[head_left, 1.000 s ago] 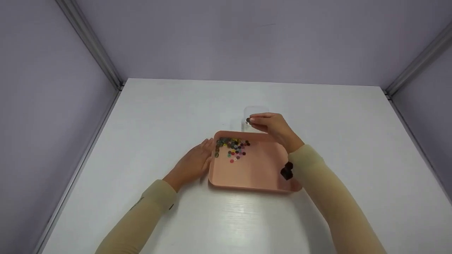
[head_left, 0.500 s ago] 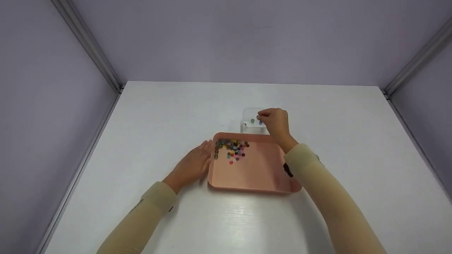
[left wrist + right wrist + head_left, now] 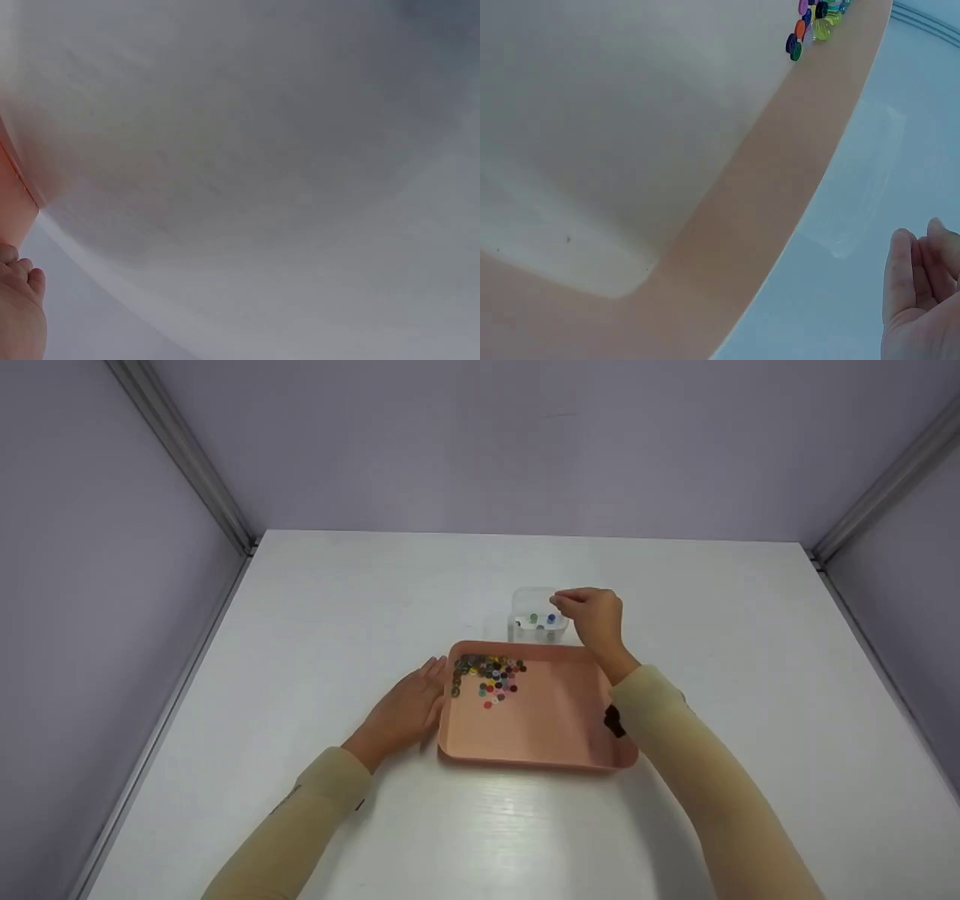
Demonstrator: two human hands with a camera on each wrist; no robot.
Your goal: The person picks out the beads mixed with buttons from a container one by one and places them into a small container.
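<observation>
Head view: the right hand (image 3: 592, 615) is held over the far right rim of a clear box (image 3: 537, 624), which stands on the counter (image 3: 315, 607) just beyond the far edge of the pink tray (image 3: 540, 735). The fingertips are drawn together above the box; whether anything is pinched between them cannot be told. A few beads (image 3: 541, 619) are seen inside the box, directly left of and below the fingertips. The bead pile (image 3: 489, 673) lies in the tray's far left corner, nearer the person and to the left of the right hand, with only the tray wall between. The left hand (image 3: 409, 706) is laid flat against the tray's left side, fingers straight, nothing held; it is the nearer hand to the pile.

Left wrist view: blurred counter is shown, with a sliver of tray (image 3: 13, 196) and fingers (image 3: 19, 274) at the left edge.

Right wrist view: the tray floor (image 3: 630, 135) and rim are shown, beads (image 3: 810, 22) at the top, and the right hand's loosely bent fingers (image 3: 919, 262) with nothing visible between them.
</observation>
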